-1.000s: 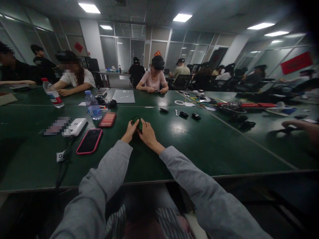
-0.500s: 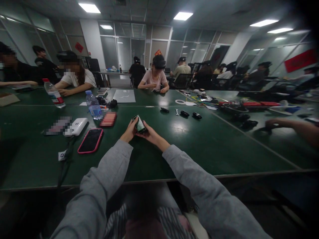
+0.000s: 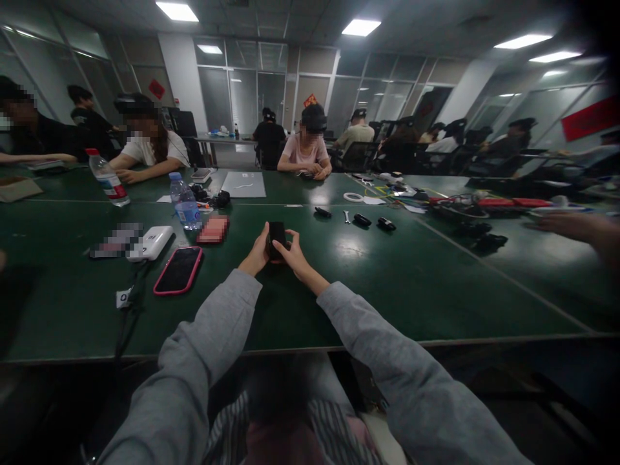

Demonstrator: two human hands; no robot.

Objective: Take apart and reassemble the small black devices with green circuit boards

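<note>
A small black rectangular device point(image 3: 276, 234) is held upright between my two hands, over the green table point(image 3: 378, 290). Along its left side my left hand point(image 3: 257, 254) is closed on it. My right hand point(image 3: 296, 256) grips it from the right, with the thumb lying across its dark face. What kind of device it is I cannot make out. To the left of my hands lies a phone in a pink case point(image 3: 178, 270), and beyond it a blurred-out red item point(image 3: 214, 229).
A white power bank point(image 3: 154, 243) with a cable and two water bottles point(image 3: 186, 210) stand left. Several small black items point(image 3: 362, 220) and a wrench point(image 3: 346, 217) lie ahead right. Opposite sits a person in pink point(image 3: 305, 148). Another person's hand point(image 3: 576, 226) reaches in from the right.
The device has turned in my hands: its lit greenish face showed before, a plain black face shows now. My right thumb has moved onto that face.
</note>
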